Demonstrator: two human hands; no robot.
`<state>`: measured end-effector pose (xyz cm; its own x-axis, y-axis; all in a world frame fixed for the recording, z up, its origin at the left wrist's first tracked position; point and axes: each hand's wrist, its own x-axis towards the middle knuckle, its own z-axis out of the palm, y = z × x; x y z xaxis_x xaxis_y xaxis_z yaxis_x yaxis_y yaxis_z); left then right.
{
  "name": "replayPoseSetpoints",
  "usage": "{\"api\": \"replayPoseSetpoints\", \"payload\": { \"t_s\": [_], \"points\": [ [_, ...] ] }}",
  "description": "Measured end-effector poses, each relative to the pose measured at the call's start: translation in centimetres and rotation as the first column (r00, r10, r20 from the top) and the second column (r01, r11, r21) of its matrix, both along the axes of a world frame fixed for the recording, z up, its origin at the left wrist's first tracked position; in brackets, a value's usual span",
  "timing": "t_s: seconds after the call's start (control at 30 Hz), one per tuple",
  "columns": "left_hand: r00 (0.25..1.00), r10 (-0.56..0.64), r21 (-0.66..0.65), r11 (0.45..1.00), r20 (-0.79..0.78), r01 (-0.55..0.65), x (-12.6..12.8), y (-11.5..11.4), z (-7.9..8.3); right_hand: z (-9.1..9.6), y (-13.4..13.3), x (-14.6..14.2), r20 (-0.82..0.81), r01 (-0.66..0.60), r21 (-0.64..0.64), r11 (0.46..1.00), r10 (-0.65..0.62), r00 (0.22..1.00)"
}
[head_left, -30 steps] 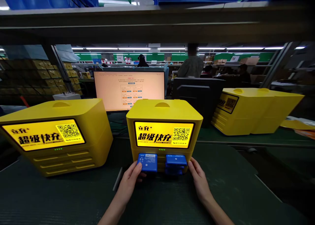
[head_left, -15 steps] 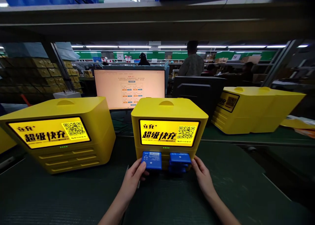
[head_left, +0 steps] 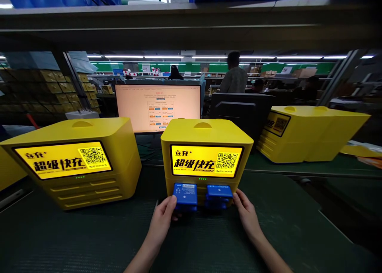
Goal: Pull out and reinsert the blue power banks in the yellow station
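Note:
A yellow power bank rental cabinet [head_left: 205, 131] with a lit front panel faces me. Blue power banks stick out of its lower front in two stacks. My left hand [head_left: 162, 217] is closed at the outer edge of the left power bank [head_left: 185, 194], thumb at its side and fingers curled low, partly hidden. My right hand [head_left: 246, 213] is closed at the outer edge of the right power bank [head_left: 220, 191], its thumb against that edge and its fingertips partly hidden beside the cabinet. Lower power banks show dimly under both upper ones.
A second lit cabinet [head_left: 119, 171] stands at left, and more yellow cabinets [head_left: 316, 133] at right. Behind are a lit monitor [head_left: 158, 106] and a dark monitor back [head_left: 241, 114]. A shelf [head_left: 191, 26] crosses overhead. Dark green ribbed matting [head_left: 113, 241] covers the bench. People are in the background.
A lower power bank now shows beneath the upper left one. My left hand has shifted slightly down and its thumb lies less over the top. My right hand has barely moved.

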<state>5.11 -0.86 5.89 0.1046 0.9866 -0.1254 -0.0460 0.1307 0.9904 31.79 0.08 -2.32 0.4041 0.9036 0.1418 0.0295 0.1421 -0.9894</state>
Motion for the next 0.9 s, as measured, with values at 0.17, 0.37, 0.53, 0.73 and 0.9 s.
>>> {"api": "replayPoseSetpoints", "payload": {
  "t_s": [0.17, 0.37, 0.53, 0.73, 0.9],
  "points": [
    [0.999, 0.021, -0.028, 0.999, 0.05, -0.02, 0.0, 0.3, -1.1, 0.3, -0.1, -0.1, 0.003, -0.008, 0.01, 1.0, 0.008, 1.0],
    [0.999, -0.018, -0.023, 1.0, -0.048, 0.017, -0.5, 1.4, -2.4, 0.1, -0.1, 0.0, -0.008, -0.023, -0.001, 1.0, 0.022, 1.0],
    [0.979, -0.119, -0.054, 0.992, -0.167, 0.111, -1.0, 1.5, -2.8, 0.0, -0.2, 0.1, -0.029, -0.041, -0.017, 0.999, 0.041, 0.999],
    [0.994, -0.094, -0.124, 0.987, 0.06, 0.101, -0.5, 1.8, -4.4, 0.0, -0.2, 0.1, -0.04, -0.043, -0.006, 0.999, 0.043, 0.998],
    [0.995, -0.051, -0.131, 0.989, 0.087, 0.062, -0.1, 1.2, -3.8, 0.3, -0.3, 0.1, -0.034, -0.031, -0.005, 1.0, 0.031, 0.999]
  ]
}}
